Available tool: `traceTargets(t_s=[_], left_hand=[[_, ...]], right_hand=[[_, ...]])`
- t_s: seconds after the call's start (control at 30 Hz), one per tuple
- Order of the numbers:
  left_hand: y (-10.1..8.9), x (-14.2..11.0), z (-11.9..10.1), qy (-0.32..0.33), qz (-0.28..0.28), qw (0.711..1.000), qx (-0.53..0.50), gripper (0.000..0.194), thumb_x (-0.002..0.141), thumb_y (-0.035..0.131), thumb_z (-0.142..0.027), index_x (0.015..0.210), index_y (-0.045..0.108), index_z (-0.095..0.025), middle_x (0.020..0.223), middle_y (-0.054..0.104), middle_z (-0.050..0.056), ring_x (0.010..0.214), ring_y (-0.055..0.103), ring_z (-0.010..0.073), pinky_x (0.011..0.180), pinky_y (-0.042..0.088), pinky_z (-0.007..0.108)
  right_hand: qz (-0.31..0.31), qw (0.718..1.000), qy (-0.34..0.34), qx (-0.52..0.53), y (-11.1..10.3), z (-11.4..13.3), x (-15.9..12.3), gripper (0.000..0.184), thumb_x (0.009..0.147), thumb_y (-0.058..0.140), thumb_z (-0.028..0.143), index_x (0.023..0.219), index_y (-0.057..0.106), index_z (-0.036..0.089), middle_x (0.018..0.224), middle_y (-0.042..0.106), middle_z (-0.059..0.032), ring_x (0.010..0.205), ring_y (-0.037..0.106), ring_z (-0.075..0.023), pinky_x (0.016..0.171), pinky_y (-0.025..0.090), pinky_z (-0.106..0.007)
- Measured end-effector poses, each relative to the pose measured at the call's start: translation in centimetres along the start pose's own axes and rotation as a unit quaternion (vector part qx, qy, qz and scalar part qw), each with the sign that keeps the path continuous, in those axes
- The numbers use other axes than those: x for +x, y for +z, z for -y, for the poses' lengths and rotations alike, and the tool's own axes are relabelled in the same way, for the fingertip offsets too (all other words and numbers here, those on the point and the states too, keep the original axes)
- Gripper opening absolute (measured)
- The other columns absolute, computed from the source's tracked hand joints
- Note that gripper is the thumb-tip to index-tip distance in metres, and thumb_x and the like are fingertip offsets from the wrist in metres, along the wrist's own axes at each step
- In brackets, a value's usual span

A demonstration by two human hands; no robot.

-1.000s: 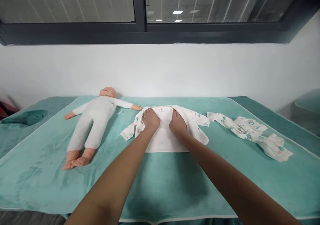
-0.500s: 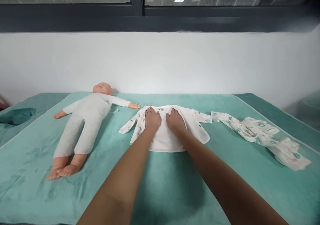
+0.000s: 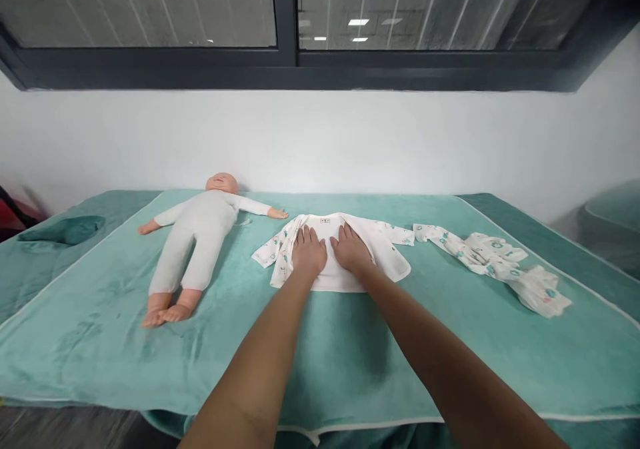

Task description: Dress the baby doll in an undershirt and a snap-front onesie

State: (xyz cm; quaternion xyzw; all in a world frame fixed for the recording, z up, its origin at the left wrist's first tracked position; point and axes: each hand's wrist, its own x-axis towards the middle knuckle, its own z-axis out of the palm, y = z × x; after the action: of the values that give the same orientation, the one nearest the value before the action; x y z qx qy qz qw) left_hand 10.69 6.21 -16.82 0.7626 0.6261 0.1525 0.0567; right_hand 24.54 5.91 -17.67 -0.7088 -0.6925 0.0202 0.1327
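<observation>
Unreadable label point(image 3: 325, 220) on shirt point(image 3: 384, 249)

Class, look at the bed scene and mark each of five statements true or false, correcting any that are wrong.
1. The left hand and the right hand rest on the small shirt. True.
2. The doll is wearing the small shirt. False: the small shirt lies spread on the green cover, to the right of the doll.
3. The crumpled patterned garment lies to the right of the small shirt. True.
4. The doll's arms are folded across its chest. False: they are stretched out to the sides.
5. The dark window frame is below the white wall. False: it runs above the visible stretch of white wall.
6. The doll's feet are bare. True.
</observation>
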Motion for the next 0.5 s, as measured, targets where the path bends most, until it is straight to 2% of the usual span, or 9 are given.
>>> traceTargets(t_s=[0.17, 0.33, 0.4, 0.5], left_hand=[[-0.3, -2.7, 0.3, 0.024, -0.002, 1.0, -0.001, 0.062, 0.097, 0.026, -0.04, 0.148, 0.033, -0.005, 0.158, 0.026, 0.016, 0.147, 0.021, 0.0298, 0.12, 0.017, 0.043], [-1.4, -5.8, 1.1, 0.057, -0.031, 0.998, -0.002, 0.052, 0.098, 0.031, -0.036, 0.143, 0.042, -0.013, 0.154, 0.036, 0.012, 0.143, 0.029, 0.0259, 0.118, 0.022, 0.043], [-2.1, -7.3, 1.6, 0.064, -0.051, 0.997, -0.002, 0.044, 0.098, 0.031, -0.031, 0.134, 0.051, -0.016, 0.146, 0.046, 0.012, 0.136, 0.039, 0.0238, 0.116, 0.025, 0.042], [-3.2, -9.4, 2.2, 0.064, -0.078, 0.995, 0.003, 0.038, 0.098, 0.029, -0.028, 0.11, 0.063, -0.016, 0.12, 0.063, 0.012, 0.118, 0.052, 0.0221, 0.111, 0.031, 0.04]], right_hand=[[0.005, 1.0, -0.009, -0.016, -0.4, 0.2, -2.2, 0.069, 0.099, 0.023, 0.044, 0.15, 0.026, -0.001, 0.158, 0.023, -0.0201, 0.148, 0.016, -0.0269, 0.119, 0.017, -0.04], [0.006, 0.999, -0.012, -0.029, -0.6, 0.5, -4.2, 0.068, 0.099, 0.023, 0.045, 0.15, 0.026, -0.001, 0.158, 0.023, -0.0191, 0.148, 0.016, -0.0271, 0.119, 0.016, -0.04], [0.006, 0.999, -0.012, -0.034, -0.6, 0.5, -4.7, 0.068, 0.099, 0.023, 0.045, 0.15, 0.026, 0.0, 0.158, 0.023, -0.0192, 0.148, 0.016, -0.0268, 0.118, 0.016, -0.041], [0.007, 0.999, -0.01, -0.04, -0.6, 0.6, -5.3, 0.067, 0.098, 0.025, 0.045, 0.15, 0.027, 0.001, 0.158, 0.023, -0.0193, 0.148, 0.016, -0.0264, 0.118, 0.016, -0.042]])
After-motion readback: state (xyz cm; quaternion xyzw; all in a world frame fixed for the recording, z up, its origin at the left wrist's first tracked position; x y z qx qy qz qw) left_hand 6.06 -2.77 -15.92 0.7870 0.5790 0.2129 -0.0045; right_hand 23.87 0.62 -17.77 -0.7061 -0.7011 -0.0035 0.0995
